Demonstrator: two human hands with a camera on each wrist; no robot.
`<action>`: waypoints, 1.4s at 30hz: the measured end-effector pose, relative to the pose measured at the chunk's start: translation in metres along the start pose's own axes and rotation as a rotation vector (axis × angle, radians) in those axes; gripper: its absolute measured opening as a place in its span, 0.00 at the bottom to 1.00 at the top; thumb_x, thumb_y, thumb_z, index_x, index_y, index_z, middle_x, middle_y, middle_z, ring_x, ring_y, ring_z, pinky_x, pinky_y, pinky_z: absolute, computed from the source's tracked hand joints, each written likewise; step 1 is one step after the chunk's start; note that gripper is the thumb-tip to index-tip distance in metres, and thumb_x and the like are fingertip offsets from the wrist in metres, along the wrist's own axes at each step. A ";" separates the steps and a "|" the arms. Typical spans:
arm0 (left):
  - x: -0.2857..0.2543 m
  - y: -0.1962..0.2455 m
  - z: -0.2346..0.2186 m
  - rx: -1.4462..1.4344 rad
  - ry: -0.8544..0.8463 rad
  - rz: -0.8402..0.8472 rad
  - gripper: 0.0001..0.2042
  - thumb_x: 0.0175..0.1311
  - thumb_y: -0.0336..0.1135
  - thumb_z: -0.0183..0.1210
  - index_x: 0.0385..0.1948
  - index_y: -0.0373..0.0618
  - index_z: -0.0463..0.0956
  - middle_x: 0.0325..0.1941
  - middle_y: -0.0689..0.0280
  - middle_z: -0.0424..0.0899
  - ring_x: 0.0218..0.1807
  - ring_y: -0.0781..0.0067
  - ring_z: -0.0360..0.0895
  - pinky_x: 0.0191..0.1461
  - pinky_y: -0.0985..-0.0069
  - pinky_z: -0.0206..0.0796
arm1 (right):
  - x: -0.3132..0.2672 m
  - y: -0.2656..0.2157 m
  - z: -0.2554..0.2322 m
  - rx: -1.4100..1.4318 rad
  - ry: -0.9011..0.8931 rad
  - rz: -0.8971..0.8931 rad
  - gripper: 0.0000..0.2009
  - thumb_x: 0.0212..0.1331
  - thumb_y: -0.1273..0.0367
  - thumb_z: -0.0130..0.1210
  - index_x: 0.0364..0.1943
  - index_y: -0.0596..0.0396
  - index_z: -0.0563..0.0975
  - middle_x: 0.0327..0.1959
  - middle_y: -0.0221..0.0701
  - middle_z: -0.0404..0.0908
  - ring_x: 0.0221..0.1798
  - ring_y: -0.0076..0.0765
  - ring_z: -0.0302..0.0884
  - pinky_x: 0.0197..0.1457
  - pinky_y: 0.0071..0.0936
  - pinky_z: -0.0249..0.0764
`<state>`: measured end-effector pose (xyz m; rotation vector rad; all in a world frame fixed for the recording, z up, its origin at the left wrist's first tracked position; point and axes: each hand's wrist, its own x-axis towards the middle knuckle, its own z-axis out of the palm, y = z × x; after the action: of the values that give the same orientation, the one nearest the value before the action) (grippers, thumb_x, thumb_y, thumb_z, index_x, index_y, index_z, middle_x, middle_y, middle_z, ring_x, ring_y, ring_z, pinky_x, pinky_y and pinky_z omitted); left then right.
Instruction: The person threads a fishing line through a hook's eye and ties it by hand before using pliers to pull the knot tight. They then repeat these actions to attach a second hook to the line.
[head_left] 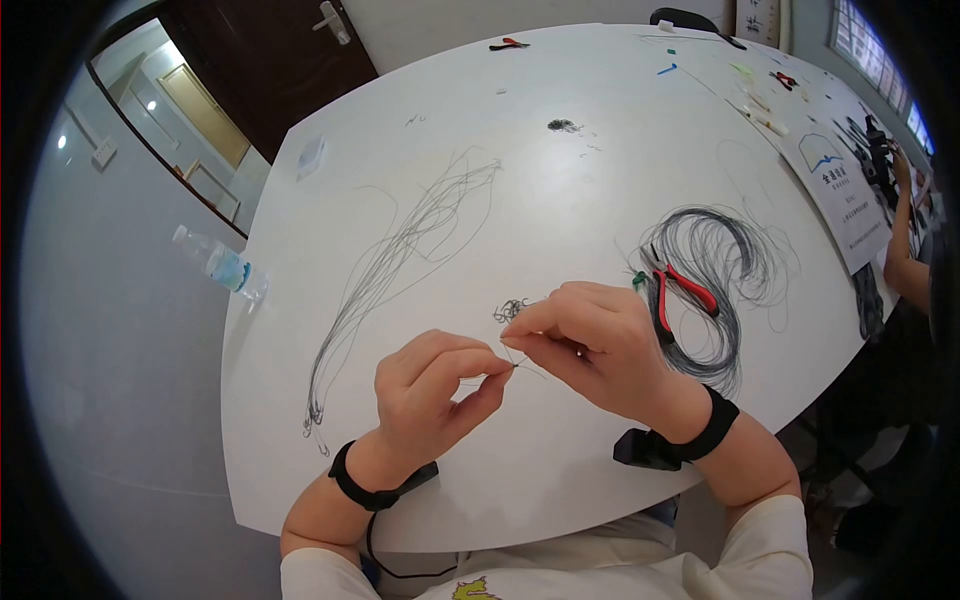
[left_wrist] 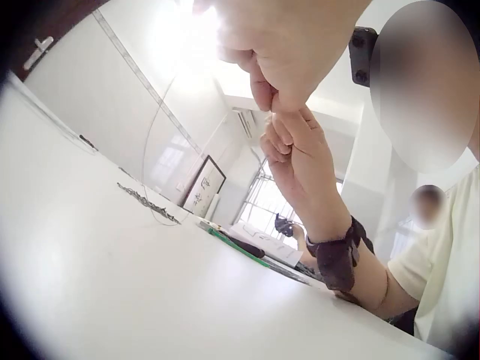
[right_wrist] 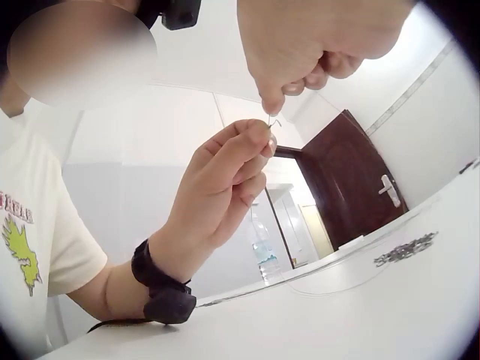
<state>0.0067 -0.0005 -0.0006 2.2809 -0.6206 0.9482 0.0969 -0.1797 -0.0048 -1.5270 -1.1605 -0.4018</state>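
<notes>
White bench point(head_left: 560, 465): bears all strands, tools and heaps below; pale and broad, so a dropped small part could scatter over it

Bundle of thin strands point(head_left: 395, 245), left side of bench, hooks at its near end: loose and crossing; a dragged sleeve or wrist strap could snarl it

Coil of dark line point(head_left: 733, 330), right side, ends springing outward: could catch the right forearm close by

Right hand point(head_left: 605, 340), over the bench: thumb and forefinger closed together on fine thread; a hard tug could snap it or pull it free

Left hand point(head_left: 435, 385), facing it: thumb and forefinger pinch a small hook; a slack pinch could let it turn or drop

Pliers point(head_left: 695, 292), red-handled, lying on the coil: lifted carelessly, could bring strands along

Heap of hooks point(head_left: 513, 311), just beyond the fingertips: a brush of the knuckles could spread it

Hook point(right_wrist: 276, 122), at the left fingertips: its point could prick; knot, if any, too small to tell

Thread point(head_left: 508, 352), between both pinches: uneven tension could loosen any wrap
</notes>
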 end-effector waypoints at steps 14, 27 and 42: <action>-0.006 -0.003 -0.006 -0.060 0.061 -0.088 0.11 0.50 0.16 0.66 0.33 0.41 0.78 0.31 0.64 0.81 0.29 0.74 0.77 0.29 0.81 0.69 | -0.020 -0.007 0.019 0.402 -0.070 0.506 0.03 0.58 0.73 0.62 0.30 0.56 0.80 0.14 0.21 0.67 0.18 0.13 0.61 0.22 0.17 0.56; 0.000 -0.003 -0.004 0.059 0.048 -0.035 0.11 0.48 0.19 0.69 0.31 0.44 0.81 0.30 0.66 0.83 0.27 0.72 0.79 0.26 0.80 0.69 | -0.006 -0.018 0.001 -0.464 -0.054 -0.331 0.07 0.42 0.75 0.63 0.27 0.51 0.78 0.20 0.23 0.74 0.21 0.26 0.73 0.25 0.22 0.69; 0.000 0.000 -0.006 0.046 -0.024 0.006 0.09 0.49 0.20 0.70 0.31 0.44 0.82 0.29 0.68 0.83 0.25 0.77 0.71 0.25 0.81 0.59 | -0.003 0.000 -0.002 -0.003 -0.030 0.137 0.03 0.54 0.75 0.65 0.29 0.53 0.80 0.18 0.27 0.77 0.17 0.26 0.71 0.22 0.22 0.66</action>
<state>0.0039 0.0031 0.0027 2.3352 -0.6219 0.9478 0.0959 -0.1827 -0.0066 -1.6099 -1.0711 -0.2892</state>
